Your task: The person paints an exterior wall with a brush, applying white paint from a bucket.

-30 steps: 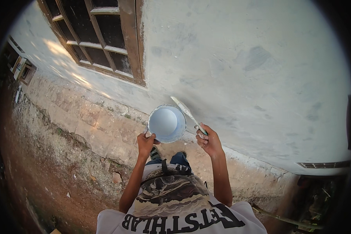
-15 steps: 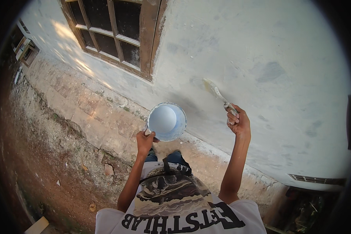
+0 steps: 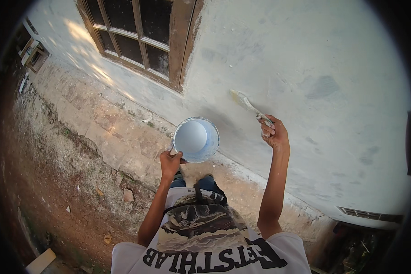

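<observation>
My left hand point(image 3: 171, 163) grips the near left rim of a round paint bucket point(image 3: 211, 145), its thumb over the edge. Pale bluish-white paint point(image 3: 191, 136) lies inside, and the bucket's inner wall is smeared with it. Out to the right, my right hand point(image 3: 275, 131) is closed round the handle of a paintbrush point(image 3: 249, 104), which is spattered white. The yellowish bristles point up and left against the whitish wall point(image 3: 278, 59), and they seem to touch it. Patches of uneven grey show on the wall's surface.
A brown wooden window point(image 3: 144, 41) with dark panes is set in the wall at upper left. Paved ledge point(image 3: 109, 128) runs along the wall's foot, with rough dirt point(image 3: 73, 182) beside it. A wooden stand point(image 3: 32, 55) is far left; a vent point(image 3: 370, 214) sits low right.
My right hand has moved the paintbrush slightly left and up along the wall. The bucket stays in my left hand, nearly still. The view has shifted a little.
</observation>
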Available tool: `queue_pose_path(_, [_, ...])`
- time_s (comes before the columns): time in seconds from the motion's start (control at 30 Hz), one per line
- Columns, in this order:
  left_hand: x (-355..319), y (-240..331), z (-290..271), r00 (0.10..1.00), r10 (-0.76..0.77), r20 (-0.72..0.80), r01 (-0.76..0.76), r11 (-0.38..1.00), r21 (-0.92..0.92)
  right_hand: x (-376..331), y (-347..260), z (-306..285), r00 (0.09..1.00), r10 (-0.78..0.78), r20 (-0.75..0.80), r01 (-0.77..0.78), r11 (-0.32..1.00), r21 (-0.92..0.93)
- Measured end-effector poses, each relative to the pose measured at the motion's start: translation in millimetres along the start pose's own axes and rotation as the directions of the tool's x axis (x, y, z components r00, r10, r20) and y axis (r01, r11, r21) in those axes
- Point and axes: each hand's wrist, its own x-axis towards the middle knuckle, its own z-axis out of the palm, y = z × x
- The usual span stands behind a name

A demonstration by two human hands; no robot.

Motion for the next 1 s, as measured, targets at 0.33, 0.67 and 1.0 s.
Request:
queue_pose_path(0.33, [4.3,-4.8,2.4,1.000,-0.016,-0.003,0.016,1.000,0.012,-53.0,2.7,-10.3,0.999,-0.039,-0.017,0.038,0.998,-0.058])
queue_pose_path(0.67, [5.9,-4.3,5.7,0.998,-0.001,0.059,0.001,1.000,0.002,-84.3,-17.5,-37.3,0.983,-0.181,-0.019,0.181,0.983,0.031])
queue_pose_path(1.0, [7.3,2.0,17.7,0.997,0.004,0.082,-0.006,1.000,0.025,-47.5,9.4,10.3,0.995,-0.091,-0.039,0.086,0.990,-0.114])
